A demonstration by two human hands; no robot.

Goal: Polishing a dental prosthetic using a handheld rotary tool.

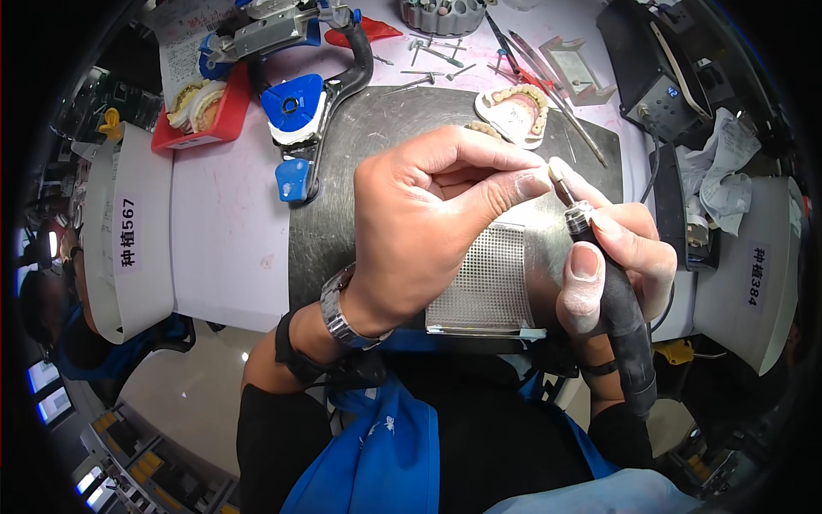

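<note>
My right hand (644, 242) is wrapped round a black dental handpiece (623, 319), which points up and away from me. A slim bur (562, 185) juts from its metal collar. My left hand (421, 224) has thumb and forefinger pinched together right beside the bur's tip, and what lies between them is too small to make out. Whitish dust coats the fingertips of both hands. Beyond them a dental model (516, 113) with a row of teeth rests on the metal plate (338, 227). Below the fingers is a perforated metal grille (484, 278).
A blue-and-black articulator (294, 110) stands at the back left, next to a red tray (205, 120) of dental casts. Loose burs (437, 58), a knife-like tool (561, 101) and a round bur holder (443, 15) lie farther back. A black control box (664, 73) stands at right.
</note>
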